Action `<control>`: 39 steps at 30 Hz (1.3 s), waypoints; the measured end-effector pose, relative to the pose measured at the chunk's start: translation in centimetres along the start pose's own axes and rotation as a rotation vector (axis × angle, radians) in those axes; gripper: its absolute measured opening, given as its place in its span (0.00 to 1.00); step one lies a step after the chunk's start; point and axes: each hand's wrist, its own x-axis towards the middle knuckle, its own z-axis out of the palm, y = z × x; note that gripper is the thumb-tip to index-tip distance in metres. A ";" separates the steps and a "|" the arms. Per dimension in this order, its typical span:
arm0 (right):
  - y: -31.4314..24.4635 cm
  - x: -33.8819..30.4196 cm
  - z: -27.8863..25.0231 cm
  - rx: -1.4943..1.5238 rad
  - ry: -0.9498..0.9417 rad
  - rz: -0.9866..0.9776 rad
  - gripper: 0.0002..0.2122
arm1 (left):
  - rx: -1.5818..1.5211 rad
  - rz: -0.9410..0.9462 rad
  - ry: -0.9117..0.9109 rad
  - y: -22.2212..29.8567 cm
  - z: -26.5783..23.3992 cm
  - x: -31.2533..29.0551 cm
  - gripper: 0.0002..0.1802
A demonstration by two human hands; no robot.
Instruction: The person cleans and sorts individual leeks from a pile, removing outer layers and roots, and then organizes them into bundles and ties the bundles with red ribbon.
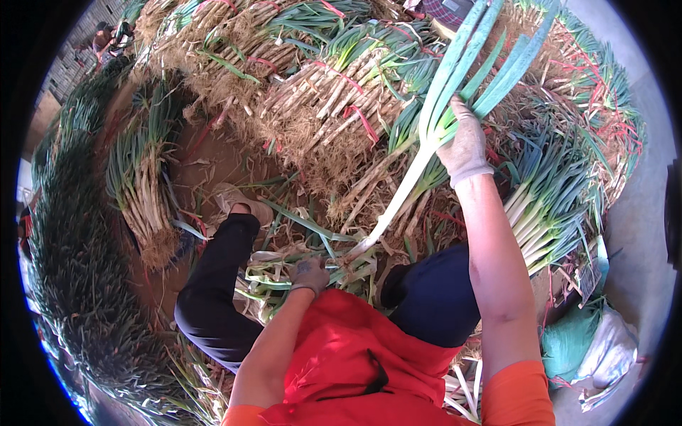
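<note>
A long green onion (401, 186) with a white shank and wide green leaves slants across the middle. My right hand (463, 142), in a pale work glove, is closed around it where the leaves fan out. Its root end points down toward my lap. Close to that end, my gloved left hand (310, 275) is closed over a heap of peeled leaves and skins (266, 280); what its fingers hold is hidden. Beside my right forearm lies a stack of green onions (543, 216) with clean white shanks.
Unpeeled bundles (320, 99) with dry roots and red ties pile up ahead. Another rooted bundle (145, 192) lies at left, before a long dark-green bank of leaves (85, 284). Green (572, 341) and white (612, 344) bags sit at lower right. A person (106, 41) is at far left.
</note>
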 end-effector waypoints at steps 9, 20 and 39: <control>-0.5 6.7 -5.0 0.206 -0.481 0.483 0.09 | -0.637 0.691 0.391 5.7 -4.2 0.1 0.32; 5.4 -0.1 0.8 -0.409 -0.140 0.309 0.12 | -0.965 0.621 0.379 13.2 -10.8 -5.1 0.46; 6.4 -1.8 8.1 -0.304 -0.429 0.463 0.24 | -1.113 1.066 0.478 11.9 -14.8 -1.6 0.22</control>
